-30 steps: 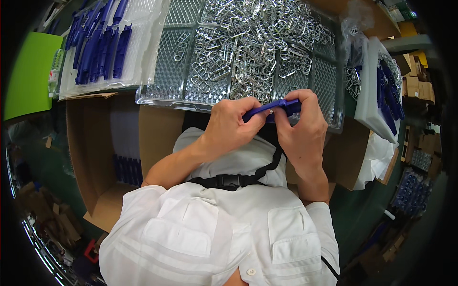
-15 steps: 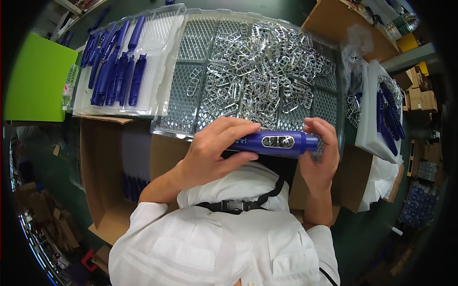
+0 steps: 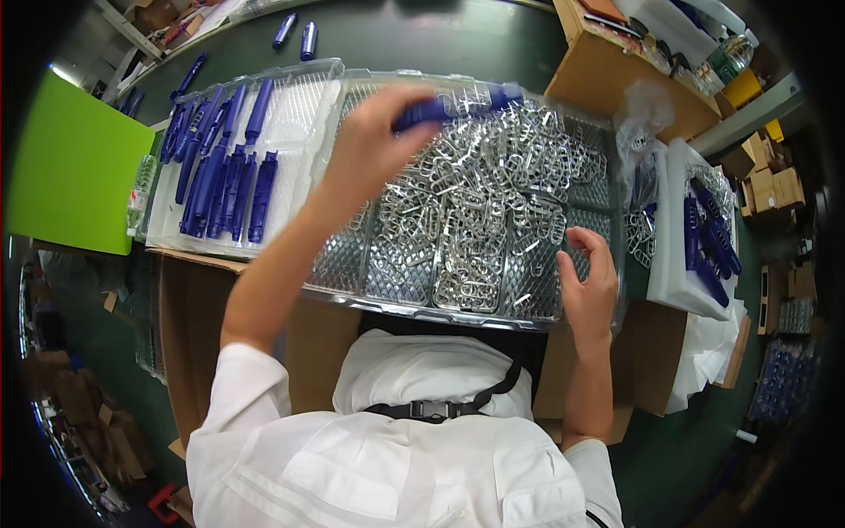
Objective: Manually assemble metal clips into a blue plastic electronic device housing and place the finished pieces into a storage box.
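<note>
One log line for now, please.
left hand: holds blue tube over metal loops | right hand: open, empty, near tray

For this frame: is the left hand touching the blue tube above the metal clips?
Touching: the head view shows the left hand gripping one end of the blue tube between thumb and fingers.

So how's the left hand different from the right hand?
The left hand grips a blue tube; the right hand seems to hold nothing, its thumb and fingers apart.
The left hand reaches toward the far side of the clear tray; the right hand is by its near right corner.
The left hand looks blurry; the right hand looks sharper.
Both are bare.
</note>
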Demonstrator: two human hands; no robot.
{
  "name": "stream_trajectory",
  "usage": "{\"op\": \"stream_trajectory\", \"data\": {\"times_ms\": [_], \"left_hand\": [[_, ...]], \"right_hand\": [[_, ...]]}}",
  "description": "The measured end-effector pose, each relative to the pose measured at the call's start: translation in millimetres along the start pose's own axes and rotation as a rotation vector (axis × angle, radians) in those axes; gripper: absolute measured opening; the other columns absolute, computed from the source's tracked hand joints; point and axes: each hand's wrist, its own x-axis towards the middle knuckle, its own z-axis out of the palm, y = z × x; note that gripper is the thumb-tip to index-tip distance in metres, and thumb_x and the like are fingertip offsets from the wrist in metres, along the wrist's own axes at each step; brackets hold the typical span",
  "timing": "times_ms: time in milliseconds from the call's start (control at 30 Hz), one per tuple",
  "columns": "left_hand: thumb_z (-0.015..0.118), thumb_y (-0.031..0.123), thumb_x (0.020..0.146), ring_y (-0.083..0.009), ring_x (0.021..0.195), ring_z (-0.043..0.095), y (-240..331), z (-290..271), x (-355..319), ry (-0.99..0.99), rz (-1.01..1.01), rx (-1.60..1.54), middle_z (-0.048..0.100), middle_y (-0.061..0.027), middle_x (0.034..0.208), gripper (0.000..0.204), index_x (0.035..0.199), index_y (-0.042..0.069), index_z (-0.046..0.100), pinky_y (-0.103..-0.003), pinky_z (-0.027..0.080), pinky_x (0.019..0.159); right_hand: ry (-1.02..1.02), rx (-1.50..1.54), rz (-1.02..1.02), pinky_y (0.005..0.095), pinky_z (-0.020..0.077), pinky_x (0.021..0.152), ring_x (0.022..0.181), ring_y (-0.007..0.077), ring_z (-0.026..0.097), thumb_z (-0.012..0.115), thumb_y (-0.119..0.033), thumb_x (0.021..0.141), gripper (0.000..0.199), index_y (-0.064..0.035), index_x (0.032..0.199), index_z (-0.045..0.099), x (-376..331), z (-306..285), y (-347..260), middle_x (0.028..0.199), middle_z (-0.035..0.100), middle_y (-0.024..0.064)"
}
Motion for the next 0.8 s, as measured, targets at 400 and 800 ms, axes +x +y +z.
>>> {"op": "stream_trajectory", "data": {"times_ms": [400,800], "left_hand": [[0.069,0.016,0.103,-0.0161,0.111,0.069,-51.6,-131.9,17.4,0.443,-0.113,-0.067,0.074,-0.0078,0.124,0.032,0.133,0.004,0.071,-0.028,0.054,0.099],[0.065,0.003,0.101,-0.0146,0.094,0.069,-122.9,-229.7,-488.4,0.864,-0.867,0.325,0.074,-0.0063,0.107,0.018,0.117,0.001,0.072,-0.03,0.056,0.085]], "right_hand": [[-0.062,-0.198,-0.033,0.042,0.0564,0.09,0.104,0.0324,0.07,0.075,-0.002,0.089,0.026,-0.0025,0.114,0.069,16.0,6.6,19.6,0.114,0.073,0.0124],[-0.325,-0.642,-0.199,0.043,0.0535,0.102,0.117,0.0342,0.066,0.069,-0.008,0.097,0.038,-0.0088,0.134,0.066,21.0,12.8,38.3,0.129,0.069,0.0134]]}}
